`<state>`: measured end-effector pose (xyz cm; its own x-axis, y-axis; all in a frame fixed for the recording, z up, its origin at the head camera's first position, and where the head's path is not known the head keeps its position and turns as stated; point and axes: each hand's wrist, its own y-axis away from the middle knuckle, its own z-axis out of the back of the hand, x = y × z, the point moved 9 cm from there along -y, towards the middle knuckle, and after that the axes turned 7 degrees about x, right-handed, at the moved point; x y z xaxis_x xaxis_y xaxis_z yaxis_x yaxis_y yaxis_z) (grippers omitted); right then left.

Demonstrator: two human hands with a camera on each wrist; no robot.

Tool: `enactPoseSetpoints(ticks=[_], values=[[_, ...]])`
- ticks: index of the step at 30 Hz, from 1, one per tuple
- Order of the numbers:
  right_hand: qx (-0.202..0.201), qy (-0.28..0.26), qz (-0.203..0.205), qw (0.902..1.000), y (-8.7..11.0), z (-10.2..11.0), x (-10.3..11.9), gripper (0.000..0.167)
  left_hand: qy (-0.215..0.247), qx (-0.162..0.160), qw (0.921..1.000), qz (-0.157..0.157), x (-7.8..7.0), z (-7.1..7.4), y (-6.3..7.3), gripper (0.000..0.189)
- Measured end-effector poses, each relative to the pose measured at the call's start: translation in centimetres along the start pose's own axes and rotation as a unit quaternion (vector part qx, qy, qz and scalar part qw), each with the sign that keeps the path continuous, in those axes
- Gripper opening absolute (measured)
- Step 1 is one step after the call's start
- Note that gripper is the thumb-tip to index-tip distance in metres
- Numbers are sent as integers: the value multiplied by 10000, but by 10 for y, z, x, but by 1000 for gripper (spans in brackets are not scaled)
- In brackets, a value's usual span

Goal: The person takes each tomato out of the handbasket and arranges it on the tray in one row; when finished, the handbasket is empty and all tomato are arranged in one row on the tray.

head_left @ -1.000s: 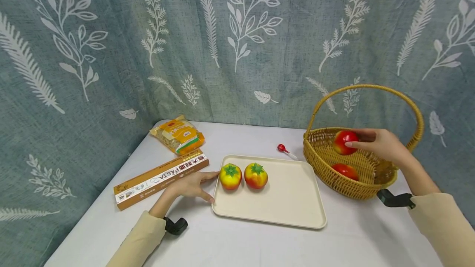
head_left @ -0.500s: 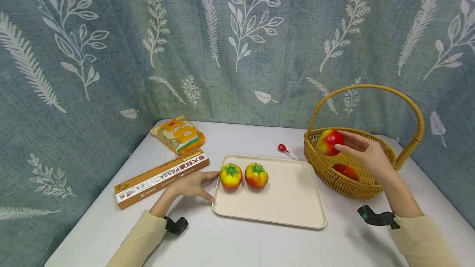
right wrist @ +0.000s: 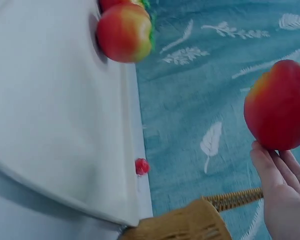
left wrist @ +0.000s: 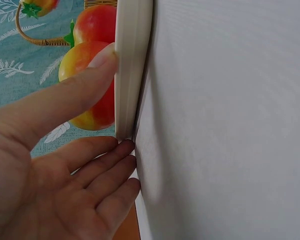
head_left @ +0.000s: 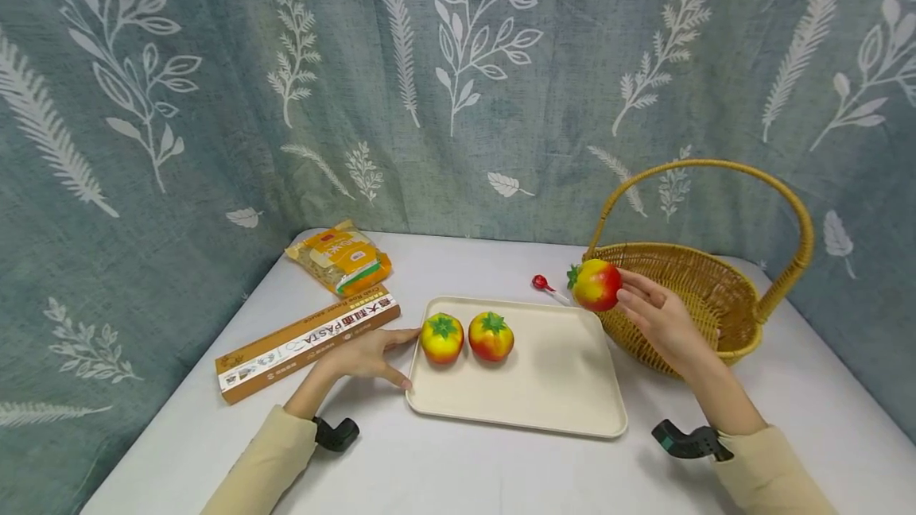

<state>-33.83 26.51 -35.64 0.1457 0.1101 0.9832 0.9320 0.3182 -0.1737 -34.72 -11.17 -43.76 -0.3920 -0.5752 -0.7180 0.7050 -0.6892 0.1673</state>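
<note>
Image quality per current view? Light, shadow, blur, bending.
Head: bright, PASTA legible on the pasta box. Left wrist: dimmer, soft shadow on the white table beside the tray. Right wrist: dim, bluish; lollipop soft, tray rim bowed, held tomato clipped by the frame.

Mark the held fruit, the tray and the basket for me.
Held fruit (head_left: 599, 286): head view, middle of its side.
Tray (head_left: 554, 368): head view, bare part of its floor.
Basket (head_left: 680, 269): head view, woven inner back wall.
</note>
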Motion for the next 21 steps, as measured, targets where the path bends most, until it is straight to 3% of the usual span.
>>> enactPoseSetpoints(ticks=[9, 12, 16, 21], values=[[437, 318, -196, 9983, -5, -21, -17, 52, -11, 26, 10000, -12, 1, -1, 1, 91], [371, 838, -419, 9949, -7, -22, -25, 60, -22, 30, 10000, -18, 1, -1, 1, 91], [324, 1723, -586, 9828, -9, -24, -35, 64, 4, 35, 10000, -45, -1, -1, 1, 90], [482, 1947, -645, 9776, -11, -31, -47, 62, -14, 39, 10000, -64, -2, -1, 1, 90]])
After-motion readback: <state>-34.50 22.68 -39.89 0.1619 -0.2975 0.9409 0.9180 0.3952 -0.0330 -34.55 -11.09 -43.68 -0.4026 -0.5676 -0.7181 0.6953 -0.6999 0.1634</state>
